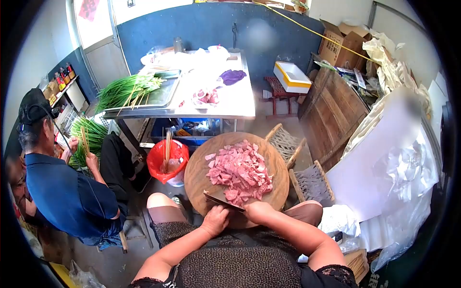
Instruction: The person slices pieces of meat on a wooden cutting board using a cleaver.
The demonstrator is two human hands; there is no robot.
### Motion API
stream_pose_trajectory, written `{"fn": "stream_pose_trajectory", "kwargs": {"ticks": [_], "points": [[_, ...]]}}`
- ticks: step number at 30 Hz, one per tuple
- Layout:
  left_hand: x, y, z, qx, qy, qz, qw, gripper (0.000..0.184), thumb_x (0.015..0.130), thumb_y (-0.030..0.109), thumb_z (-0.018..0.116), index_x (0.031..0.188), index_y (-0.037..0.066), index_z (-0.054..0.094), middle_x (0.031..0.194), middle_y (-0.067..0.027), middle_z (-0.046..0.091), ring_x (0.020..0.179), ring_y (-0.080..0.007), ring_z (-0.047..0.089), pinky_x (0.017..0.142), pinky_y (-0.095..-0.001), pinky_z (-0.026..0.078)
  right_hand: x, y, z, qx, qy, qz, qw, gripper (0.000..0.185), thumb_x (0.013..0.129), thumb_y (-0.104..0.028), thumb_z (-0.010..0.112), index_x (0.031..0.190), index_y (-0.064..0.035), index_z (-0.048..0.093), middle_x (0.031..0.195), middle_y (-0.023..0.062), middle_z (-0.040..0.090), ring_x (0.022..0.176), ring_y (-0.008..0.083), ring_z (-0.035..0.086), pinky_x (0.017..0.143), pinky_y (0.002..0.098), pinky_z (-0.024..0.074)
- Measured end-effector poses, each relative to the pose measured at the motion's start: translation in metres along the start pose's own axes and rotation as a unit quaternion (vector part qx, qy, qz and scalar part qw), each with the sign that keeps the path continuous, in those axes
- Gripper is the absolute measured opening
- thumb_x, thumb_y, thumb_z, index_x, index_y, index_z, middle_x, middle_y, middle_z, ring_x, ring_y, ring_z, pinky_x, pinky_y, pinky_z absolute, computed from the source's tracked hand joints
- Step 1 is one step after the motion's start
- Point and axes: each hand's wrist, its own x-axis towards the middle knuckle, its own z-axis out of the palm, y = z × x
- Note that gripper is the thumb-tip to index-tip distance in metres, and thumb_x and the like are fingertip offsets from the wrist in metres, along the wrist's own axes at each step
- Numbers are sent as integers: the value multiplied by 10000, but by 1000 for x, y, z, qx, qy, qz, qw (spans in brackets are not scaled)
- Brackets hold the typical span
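Note:
A round wooden chopping block (197,168) stands before my knees, heaped with cut pink meat (240,168). My right hand (258,212) is closed round the handle end of a cleaver (223,200), whose blade lies slantwise at the block's near edge, pointing left. My left hand (215,220) is closed close beside the blade, on my side of it. Its fingers are curled and whatever they hold is hidden. The heap of meat lies just beyond the blade.
Left of the block stands a red-lined bucket (156,161) with skewers. A co-worker (72,187) sits farther left, holding sticks by green stalks (89,134). Ahead is a metal table (230,108) with a tray (168,91) of greens. Woven stools (312,182) stand right.

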Motion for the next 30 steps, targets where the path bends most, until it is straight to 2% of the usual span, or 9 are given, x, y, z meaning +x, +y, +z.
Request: {"fn": "stream_pose_trajectory", "kwargs": {"ticks": [1, 4, 7, 10, 15, 23, 25, 29, 30], "points": [[3, -2, 0, 2, 4, 1, 1000, 339, 774, 143, 716, 1088, 85, 602, 1058, -153, 570, 983, -381, 556, 855, -460, 503, -6, 4, -10, 26, 14, 0, 1000, 280, 902, -276, 546, 1009, -76, 711, 951, 193, 719, 920, 382, 696, 795, 492, 551], [15, -13, -2, -24, 93, 24, 995, 339, 751, 88, 691, 1076, 70, 598, 1070, -150, 564, 1020, -358, 560, 900, -435, 491, -7, 19, -12, 58, 31, 40, 997, 277, 899, -291, 567, 1002, -76, 708, 972, 188, 717, 954, 383, 685, 813, 496, 544], [15, -16, -1, -18, 75, 25, 997, 365, 751, 102, 697, 1101, 67, 598, 1080, -147, 567, 1027, -360, 559, 913, -433, 487, -8, 22, -9, 79, 23, 53, 995, 323, 925, -343, 581, 1049, -61, 678, 990, 220, 703, 962, 409, 671, 837, 510, 526], [15, -12, -10, -14, 59, 29, 998, 389, 750, 124, 710, 1120, 69, 601, 1101, -145, 571, 1043, -357, 559, 924, -434, 487, -9, 19, -6, 66, 46, 43, 996, 272, 911, -278, 557, 993, -57, 692, 940, 205, 714, 916, 395, 689, 804, 503, 544], [12, -7, -15, -13, 42, 25, 999, 404, 742, 131, 718, 1124, 71, 598, 1109, -146, 566, 1045, -360, 555, 919, -438, 488, -10, 18, 0, 68, 63, 40, 995, 273, 906, -270, 552, 972, -45, 692, 932, 203, 715, 907, 396, 691, 796, 502, 546], [21, -19, 1, 5, 20, -90, 996, 286, 718, 64, 673, 988, 102, 584, 1007, -153, 545, 975, -395, 545, 835, -466, 494, -11, 17, 8, 56, 70, 39, 995, 267, 909, -266, 546, 954, -47, 691, 928, 199, 716, 896, 394, 692, 788, 503, 546], [25, -31, 1, -35, 56, -96, 993, 235, 710, 55, 681, 927, 91, 598, 959, -158, 553, 939, -378, 553, 807, -447, 495, -11, 16, 7, 57, 69, 44, 995, 269, 911, -272, 550, 954, -46, 690, 932, 199, 716, 902, 392, 692, 791, 505, 545], [30, -49, -26, -221, 197, -296, 908, 221, 678, 67, 733, 844, 53, 587, 914, -133, 577, 826, -308, 591, 760, -391, 509, -10, 20, 7, 53, 76, 45, 995, 272, 914, -278, 553, 955, -48, 691, 934, 198, 716, 904, 387, 692, 792, 504, 545], [34, -64, -30, -182, 244, -290, 908, 250, 676, 59, 733, 873, 48, 579, 922, -138, 574, 846, -315, 586, 778, -400, 505, -11, 19, 7, 58, 80, 44, 994, 271, 915, -279, 552, 952, -49, 690, 930, 198, 716, 902, 386, 693, 790, 503, 545]]}}
